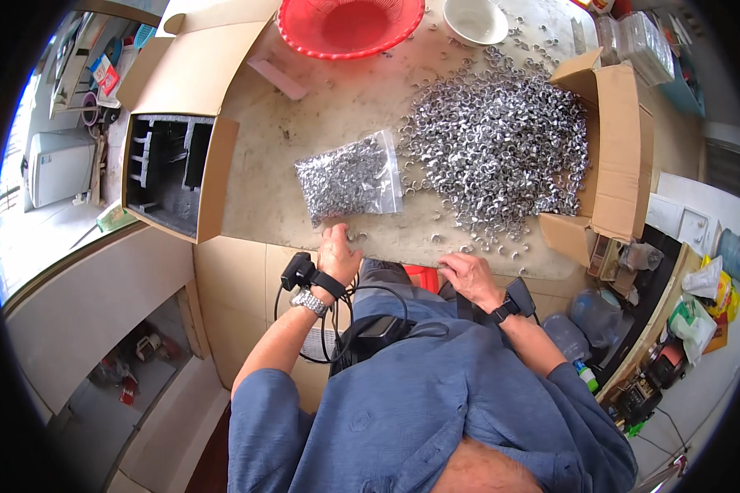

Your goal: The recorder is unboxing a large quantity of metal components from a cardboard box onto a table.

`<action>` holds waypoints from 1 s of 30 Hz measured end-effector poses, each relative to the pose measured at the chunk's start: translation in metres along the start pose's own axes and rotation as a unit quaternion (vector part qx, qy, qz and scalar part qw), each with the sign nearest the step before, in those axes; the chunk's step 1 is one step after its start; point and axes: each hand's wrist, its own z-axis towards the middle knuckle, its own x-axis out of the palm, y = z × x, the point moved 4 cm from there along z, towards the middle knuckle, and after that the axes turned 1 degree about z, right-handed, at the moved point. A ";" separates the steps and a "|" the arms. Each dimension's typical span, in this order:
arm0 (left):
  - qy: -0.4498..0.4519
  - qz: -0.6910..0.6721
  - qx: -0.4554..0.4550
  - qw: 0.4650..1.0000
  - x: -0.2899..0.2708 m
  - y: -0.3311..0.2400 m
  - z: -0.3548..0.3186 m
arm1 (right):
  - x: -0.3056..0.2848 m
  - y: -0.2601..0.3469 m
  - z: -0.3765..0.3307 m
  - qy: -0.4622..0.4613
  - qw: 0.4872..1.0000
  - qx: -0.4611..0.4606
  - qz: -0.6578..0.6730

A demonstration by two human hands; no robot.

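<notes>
A clear zip bag (345, 179) full of small silvery metal pieces lies flat on the table. Just below its lower edge, my left hand (335, 256) rests at the table's front edge, fingers curled together; what they hold, if anything, is hidden. To the right, my right hand (474, 281) is also at the edge, with thumb and fingers drawn together; no object shows clearly between them. Beyond it spreads a large heap of loose, curved silvery metal clips (501, 140), some scattered toward the front edge.
An open cardboard box (210, 181) with black dividers stands at the left. Another open carton (621, 152) lies beside the heap at the right. A red plastic basin (349, 51) and a white bowl (475, 20) sit at the back, near a pink strip (277, 78).
</notes>
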 end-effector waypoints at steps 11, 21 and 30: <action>0.056 -0.149 0.004 0.987 0.043 -0.072 0.014 | -0.030 0.009 0.062 -0.132 0.989 0.013 0.070; -0.002 -0.181 0.075 0.981 0.022 -0.096 0.015 | 0.011 0.013 0.064 0.001 0.990 -0.086 0.113; 0.063 -0.208 -0.006 0.976 0.019 -0.084 -0.006 | -0.020 0.005 0.069 -0.085 0.966 -0.026 0.243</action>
